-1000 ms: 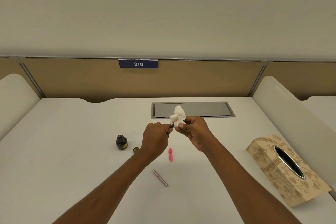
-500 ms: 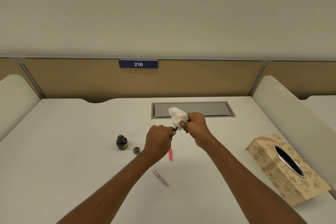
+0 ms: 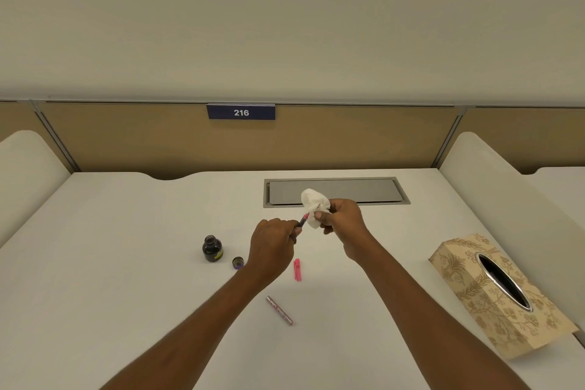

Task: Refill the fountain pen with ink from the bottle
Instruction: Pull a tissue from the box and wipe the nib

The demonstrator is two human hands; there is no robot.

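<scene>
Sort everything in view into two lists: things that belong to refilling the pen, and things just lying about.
Job in hand: pen, tissue, ink bottle, bottle cap, pink pen part, silver pen part.

Lying about: tissue box, desk hatch, 216 sign.

A patterned tissue box (image 3: 493, 294) lay on the white desk (image 3: 110, 263) well right of the fingers (image 3: 319, 216). Just beyond them a grey hatch (image 3: 364, 191) sat flush in the desk; farther back, a blue plate (image 3: 241, 112) reading 216 hung on the tan partition (image 3: 142, 142).
</scene>
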